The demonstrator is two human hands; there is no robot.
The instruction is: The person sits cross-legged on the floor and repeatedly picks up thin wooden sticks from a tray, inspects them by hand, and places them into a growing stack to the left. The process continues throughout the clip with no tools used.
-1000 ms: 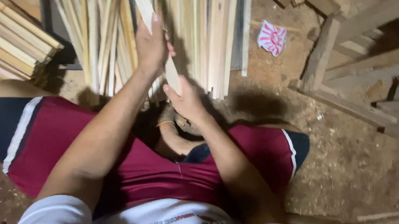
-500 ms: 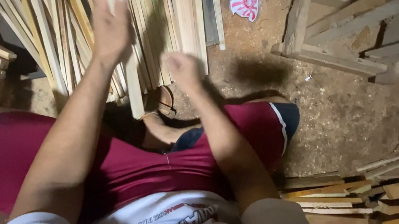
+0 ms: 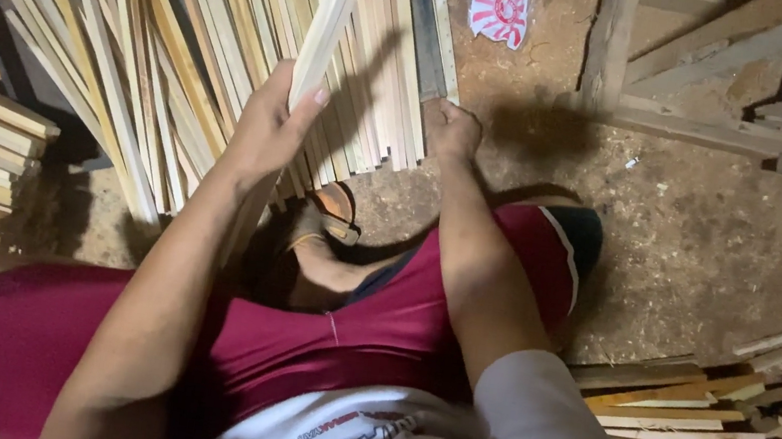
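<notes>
A pale wooden slat (image 3: 319, 39) is being held tilted above the fanned slat pile (image 3: 179, 71). The pile is lying spread on the floor.

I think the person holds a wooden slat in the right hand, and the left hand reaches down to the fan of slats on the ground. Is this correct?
Not quite: the hands are swapped. In the head view the left hand holds the wooden slat, and the right hand reaches down to the fan of slats on the ground.

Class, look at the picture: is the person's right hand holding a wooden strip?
No: the right hand rests on the fanned pile of strips; the left hand grips a strip.
</notes>
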